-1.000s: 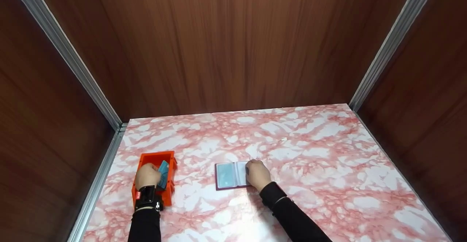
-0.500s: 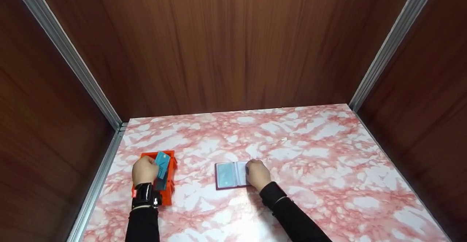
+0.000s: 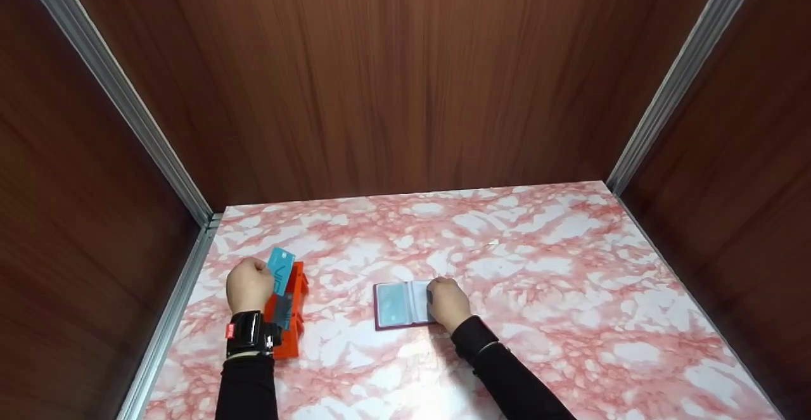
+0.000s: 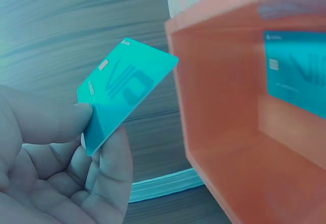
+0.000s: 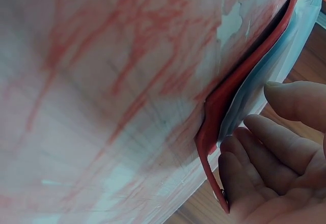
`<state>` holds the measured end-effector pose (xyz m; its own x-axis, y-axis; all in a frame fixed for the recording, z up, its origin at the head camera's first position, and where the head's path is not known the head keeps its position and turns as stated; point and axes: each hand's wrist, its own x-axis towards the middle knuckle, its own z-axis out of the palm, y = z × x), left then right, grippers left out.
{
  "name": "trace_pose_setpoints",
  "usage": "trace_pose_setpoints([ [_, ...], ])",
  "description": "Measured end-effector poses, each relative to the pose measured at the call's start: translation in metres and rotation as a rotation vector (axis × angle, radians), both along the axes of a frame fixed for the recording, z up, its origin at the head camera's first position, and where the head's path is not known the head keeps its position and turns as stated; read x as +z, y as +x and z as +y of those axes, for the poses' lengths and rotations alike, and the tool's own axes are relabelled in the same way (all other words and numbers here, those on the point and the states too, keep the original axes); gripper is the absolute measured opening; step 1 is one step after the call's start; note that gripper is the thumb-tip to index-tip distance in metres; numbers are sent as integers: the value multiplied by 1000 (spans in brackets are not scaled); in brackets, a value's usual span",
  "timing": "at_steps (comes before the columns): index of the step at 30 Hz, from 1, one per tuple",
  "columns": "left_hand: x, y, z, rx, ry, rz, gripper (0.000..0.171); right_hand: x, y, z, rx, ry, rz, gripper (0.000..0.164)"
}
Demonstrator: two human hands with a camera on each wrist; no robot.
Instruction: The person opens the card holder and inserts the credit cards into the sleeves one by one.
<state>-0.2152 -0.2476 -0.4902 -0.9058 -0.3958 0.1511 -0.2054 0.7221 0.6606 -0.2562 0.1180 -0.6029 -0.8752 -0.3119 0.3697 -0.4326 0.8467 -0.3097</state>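
Observation:
My left hand [image 3: 248, 285] pinches a turquoise card [image 4: 122, 76] marked "VIP" between thumb and fingers, at one corner. In the head view the card is raised over the far part of an orange plastic bin [image 3: 288, 346]. A similar card [image 4: 295, 74] is inside the bin, which my hand and wrist partly cover. A card holder [image 3: 392, 305] with a dark red cover and clear sleeves lies spread on the table. My right hand [image 3: 448, 303] holds its right side, thumb [image 5: 290, 99] against the sleeves and fingers curled at the edge, hiding that part from above.
The table [image 3: 545, 268] has a red-and-white marbled top. Brown wood-look panels [image 3: 405, 78] rise behind it and on both sides, joined by metal corner rails [image 3: 127, 97]. A black device [image 3: 247, 334] is strapped to the left wrist.
My left hand has lifted the turquoise card up out of the bin and slightly away from me, uncovering another card inside. The right hand and card holder have stayed in place.

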Motion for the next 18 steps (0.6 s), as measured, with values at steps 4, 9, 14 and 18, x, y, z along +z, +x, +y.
trace_pose_setpoints([
  [4, 6, -2, 7, -4, 33, 25, 22, 0, 0, 0, 5, 3, 3, 12],
  [9, 9, -7, 16, -18, 66, 25, 21, 0, 0, 0, 9, 4, 6, 11],
  [14, 5, -9, 25, -9, 71, 23, 19, -1, 0, 1, 20, -6, -7, 12],
  [18, 0, -11, 32, -15, 88, 45, 15, 1, 0, 2, 36, -29, -30, 12],
])
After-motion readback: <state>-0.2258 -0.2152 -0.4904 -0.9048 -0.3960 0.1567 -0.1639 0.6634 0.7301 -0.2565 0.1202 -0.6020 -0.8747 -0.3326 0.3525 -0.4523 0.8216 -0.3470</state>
